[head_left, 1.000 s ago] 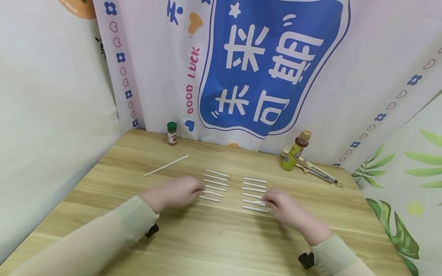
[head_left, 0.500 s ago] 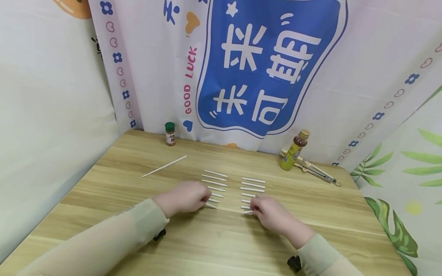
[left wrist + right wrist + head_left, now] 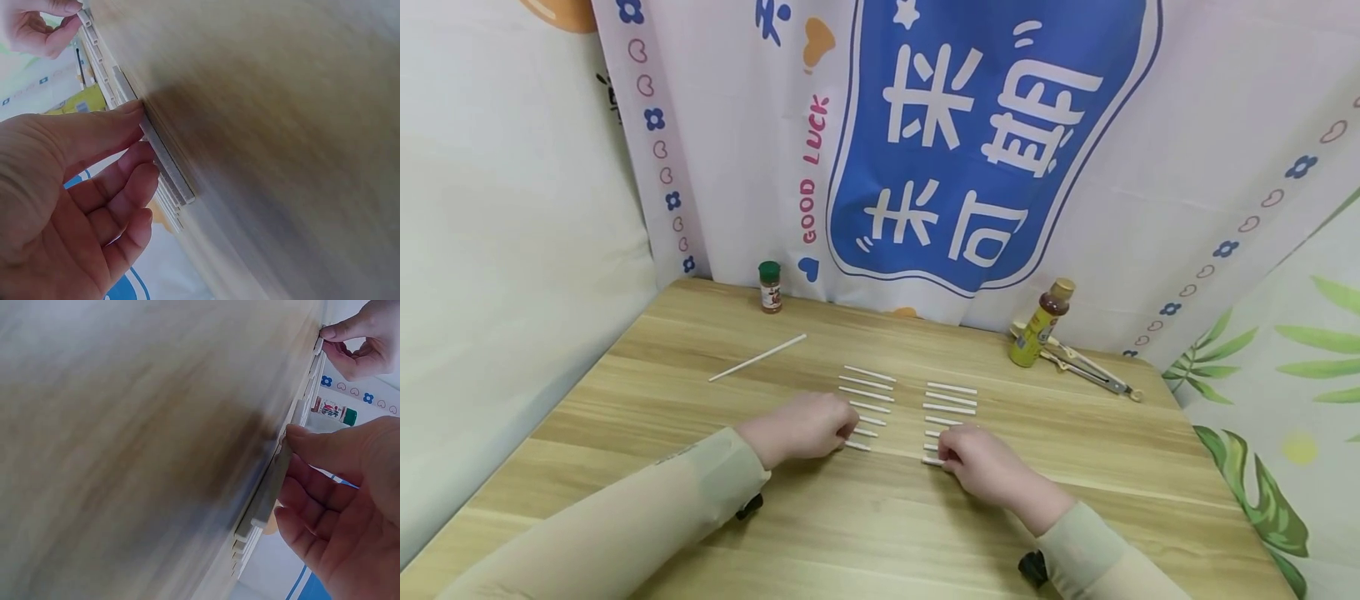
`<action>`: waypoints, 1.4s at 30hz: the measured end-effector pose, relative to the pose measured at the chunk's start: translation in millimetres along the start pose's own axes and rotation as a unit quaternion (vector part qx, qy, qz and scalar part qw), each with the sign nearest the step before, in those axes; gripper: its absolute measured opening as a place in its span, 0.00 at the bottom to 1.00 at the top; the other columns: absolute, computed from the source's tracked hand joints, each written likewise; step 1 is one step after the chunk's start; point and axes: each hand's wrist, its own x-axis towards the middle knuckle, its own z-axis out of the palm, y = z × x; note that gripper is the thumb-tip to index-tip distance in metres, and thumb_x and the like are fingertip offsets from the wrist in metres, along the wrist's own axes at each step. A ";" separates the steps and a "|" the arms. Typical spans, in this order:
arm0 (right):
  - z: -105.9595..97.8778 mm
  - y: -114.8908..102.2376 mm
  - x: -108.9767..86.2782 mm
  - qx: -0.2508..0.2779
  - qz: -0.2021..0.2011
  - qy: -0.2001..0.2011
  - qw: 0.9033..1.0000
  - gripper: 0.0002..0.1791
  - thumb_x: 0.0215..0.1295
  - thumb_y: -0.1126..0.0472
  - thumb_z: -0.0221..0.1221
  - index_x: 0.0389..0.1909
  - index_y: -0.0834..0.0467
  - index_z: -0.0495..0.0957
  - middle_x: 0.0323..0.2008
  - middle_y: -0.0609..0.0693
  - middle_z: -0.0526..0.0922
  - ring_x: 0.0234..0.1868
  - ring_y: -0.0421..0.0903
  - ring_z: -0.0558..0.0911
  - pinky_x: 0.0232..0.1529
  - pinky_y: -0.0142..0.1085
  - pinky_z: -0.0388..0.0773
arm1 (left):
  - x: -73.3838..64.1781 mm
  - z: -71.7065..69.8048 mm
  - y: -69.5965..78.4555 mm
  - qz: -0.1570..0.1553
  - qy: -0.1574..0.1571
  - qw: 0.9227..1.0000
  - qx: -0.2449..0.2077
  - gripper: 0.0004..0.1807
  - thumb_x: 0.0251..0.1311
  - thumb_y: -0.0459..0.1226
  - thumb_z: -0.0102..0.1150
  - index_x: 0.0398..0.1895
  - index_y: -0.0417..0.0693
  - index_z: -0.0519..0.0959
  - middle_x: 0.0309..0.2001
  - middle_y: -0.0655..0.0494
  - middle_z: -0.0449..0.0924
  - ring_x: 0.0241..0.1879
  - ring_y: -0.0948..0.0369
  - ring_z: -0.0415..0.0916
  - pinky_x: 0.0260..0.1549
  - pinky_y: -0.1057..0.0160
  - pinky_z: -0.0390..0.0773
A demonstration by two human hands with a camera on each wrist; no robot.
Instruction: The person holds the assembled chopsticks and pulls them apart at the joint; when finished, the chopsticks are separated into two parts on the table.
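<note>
In the head view, two columns of short white sticks lie side by side on the wooden table. My left hand (image 3: pixel 808 427) is at the front of the left column. Its thumb and fingertips pinch a white stick (image 3: pixel 165 153) low against the tabletop, as the left wrist view shows. At the front of the right column, my right hand (image 3: pixel 981 460) pinches another white stick (image 3: pixel 273 487) between thumb and fingers. Behind the hands, sticks of the left column (image 3: pixel 868 384) and the right column (image 3: pixel 951 398) lie roughly parallel, some partly hidden by the fingers.
A longer white stick (image 3: pixel 757 358) lies slanted at the left of the wooden table (image 3: pixel 865 533). Farther back stand a green-capped spice jar (image 3: pixel 771 287) and a yellow-labelled bottle (image 3: pixel 1042 323). Tongs (image 3: pixel 1090 372) lie beside the bottle. A printed curtain (image 3: pixel 745 167) hangs behind.
Both hands have come toward the front ends of the columns, the right one also leftward. The right hand's stick, slanted half a second ago, now lies more in line with the others.
</note>
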 end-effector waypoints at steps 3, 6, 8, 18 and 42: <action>0.3 0.3 0.8 -0.002 0.002 -0.004 1.000 0.12 0.59 0.68 0.67 0.26 0.51 0.74 0.26 0.39 0.71 0.29 0.39 0.70 0.32 0.37 0.71 | 0.6 0.2 0.5 0.001 0.000 1.000 -0.004 0.15 0.55 0.33 0.68 0.20 0.57 0.72 0.22 0.66 0.68 0.24 0.65 0.67 0.26 0.62 0.71; 0.8 0.7 1.1 -0.002 0.001 -0.006 1.000 0.12 0.59 0.68 0.67 0.26 0.52 0.74 0.26 0.40 0.71 0.29 0.39 0.70 0.32 0.36 0.71 | 1.0 0.2 1.4 0.001 -0.002 1.000 -0.006 0.15 0.56 0.33 0.68 0.20 0.57 0.72 0.22 0.67 0.69 0.24 0.65 0.68 0.26 0.62 0.71; 0.8 0.8 1.2 -0.001 -0.001 -0.006 1.000 0.12 0.59 0.69 0.66 0.26 0.52 0.74 0.26 0.40 0.71 0.29 0.39 0.70 0.32 0.36 0.70 | 0.6 -1.0 1.8 0.001 -0.003 1.000 -0.014 0.14 0.56 0.33 0.68 0.20 0.56 0.73 0.22 0.67 0.69 0.24 0.65 0.68 0.26 0.62 0.71; 1.6 -0.5 1.8 0.028 0.000 -0.002 1.000 0.14 0.56 0.73 0.66 0.25 0.53 0.73 0.25 0.41 0.71 0.27 0.39 0.70 0.29 0.35 0.70 | -11.2 -37.2 -44.4 -0.129 0.048 0.982 -0.131 0.05 0.60 0.31 0.57 0.28 0.48 0.77 0.25 0.58 0.74 0.26 0.59 0.72 0.26 0.59 0.73; 2.4 0.6 4.1 -0.011 -0.008 -0.021 1.000 0.17 0.55 0.75 0.62 0.23 0.53 0.68 0.21 0.42 0.66 0.25 0.40 0.67 0.27 0.34 0.66 | -26.0 -35.8 -129.8 -0.283 0.081 0.942 -0.159 0.06 0.64 0.34 0.59 0.32 0.40 0.77 0.30 0.49 0.76 0.31 0.53 0.72 0.33 0.54 0.72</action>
